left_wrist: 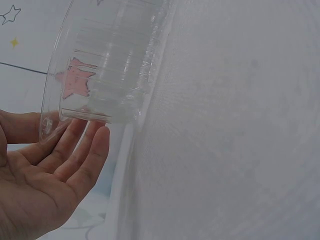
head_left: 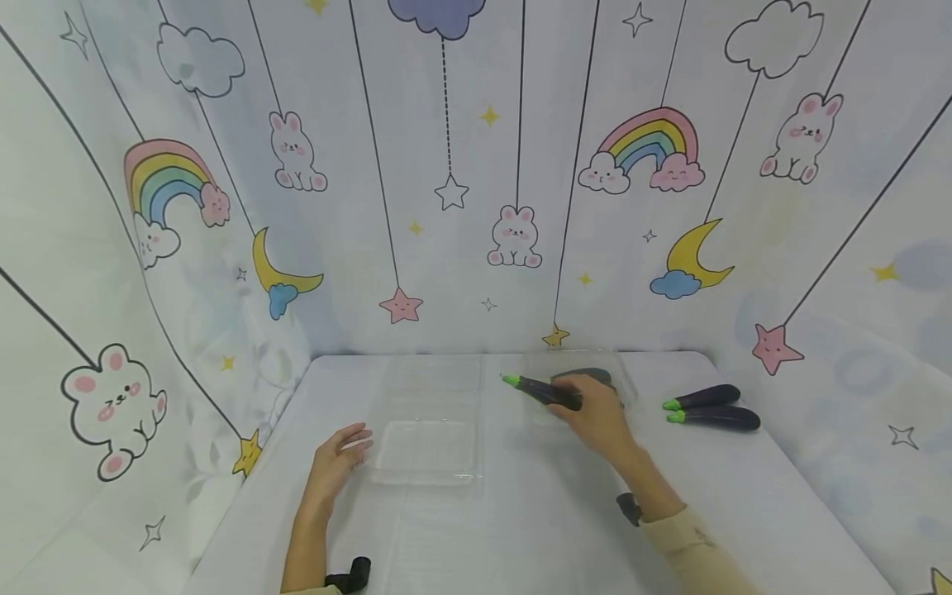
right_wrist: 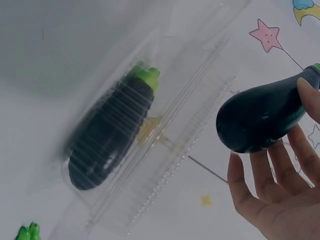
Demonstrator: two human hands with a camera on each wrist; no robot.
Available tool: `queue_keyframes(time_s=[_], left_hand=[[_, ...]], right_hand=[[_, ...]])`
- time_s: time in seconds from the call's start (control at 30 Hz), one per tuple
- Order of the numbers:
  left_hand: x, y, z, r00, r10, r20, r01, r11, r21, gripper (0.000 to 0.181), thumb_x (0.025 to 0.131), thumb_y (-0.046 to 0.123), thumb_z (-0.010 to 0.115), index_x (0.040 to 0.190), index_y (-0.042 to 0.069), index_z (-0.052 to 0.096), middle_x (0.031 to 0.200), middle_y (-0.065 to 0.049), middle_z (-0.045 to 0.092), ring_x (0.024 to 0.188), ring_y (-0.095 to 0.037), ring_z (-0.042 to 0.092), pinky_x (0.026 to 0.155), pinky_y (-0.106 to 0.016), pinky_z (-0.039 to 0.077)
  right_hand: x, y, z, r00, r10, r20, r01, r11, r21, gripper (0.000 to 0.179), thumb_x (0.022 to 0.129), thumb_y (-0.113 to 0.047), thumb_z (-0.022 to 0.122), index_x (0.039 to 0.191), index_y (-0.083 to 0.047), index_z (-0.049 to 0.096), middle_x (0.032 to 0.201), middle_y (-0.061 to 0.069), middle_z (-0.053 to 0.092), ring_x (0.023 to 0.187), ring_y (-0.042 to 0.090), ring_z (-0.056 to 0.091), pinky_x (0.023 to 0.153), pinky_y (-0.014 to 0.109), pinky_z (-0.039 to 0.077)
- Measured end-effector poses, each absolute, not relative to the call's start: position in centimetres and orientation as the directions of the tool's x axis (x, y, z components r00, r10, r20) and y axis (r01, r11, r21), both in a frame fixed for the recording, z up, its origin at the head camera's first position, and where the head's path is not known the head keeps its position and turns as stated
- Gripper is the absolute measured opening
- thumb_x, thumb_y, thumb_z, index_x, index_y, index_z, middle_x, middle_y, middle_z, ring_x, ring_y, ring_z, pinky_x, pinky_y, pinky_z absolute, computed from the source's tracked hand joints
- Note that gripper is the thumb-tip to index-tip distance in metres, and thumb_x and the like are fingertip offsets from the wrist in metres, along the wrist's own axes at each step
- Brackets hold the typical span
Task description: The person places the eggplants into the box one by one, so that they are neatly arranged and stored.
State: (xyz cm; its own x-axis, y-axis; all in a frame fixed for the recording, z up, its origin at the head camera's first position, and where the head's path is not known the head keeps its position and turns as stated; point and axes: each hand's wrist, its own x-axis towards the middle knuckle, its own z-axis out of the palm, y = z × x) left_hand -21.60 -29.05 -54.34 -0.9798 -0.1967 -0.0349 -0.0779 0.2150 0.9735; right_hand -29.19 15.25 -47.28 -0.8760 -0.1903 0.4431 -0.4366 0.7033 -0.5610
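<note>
My right hand (head_left: 598, 413) grips a dark purple toy eggplant (head_left: 546, 392) with a green stem end, raised above the table. Behind and below it stands a clear plastic container (right_wrist: 165, 145); a second eggplant (right_wrist: 112, 132) lies inside, seen through the ribbed wall. The right wrist view shows fingers and thumb around the held eggplant (right_wrist: 265, 117). Over on the left, my left hand (head_left: 335, 467) is beside another clear container (head_left: 427, 450), its fingers loosely extended. In the left wrist view, the fingertips (left_wrist: 102, 137) are at that container's corner; whether they press it I cannot tell.
Two more eggplants (head_left: 710, 417) lie side by side at the table's right. A white cloth covers the table (head_left: 521, 529), and a patterned curtain (head_left: 476, 165) rises behind its far edge and along both sides.
</note>
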Motion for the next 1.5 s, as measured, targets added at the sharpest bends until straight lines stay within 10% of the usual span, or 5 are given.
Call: queue_keyframes(time_s=[1.5], left_hand=[[-21.6,-28.9,-54.6,-0.981,-0.194,-0.007,-0.048,0.207,0.977,0.047,0.103,0.002,0.055,0.15,0.0,0.05,0.144,-0.021,0.06,0.133,-0.037,0.058,0.105,-0.035,0.056]], right_hand=[[-30.2,6.7,-47.6,-0.91,-0.246,0.335,-0.404,0.71,-0.577,0.037,0.086,-0.031,0.088,0.119,-0.019,0.076,0.114,-0.001,0.074,0.107,0.018,0.066,0.096,0.041,0.058]])
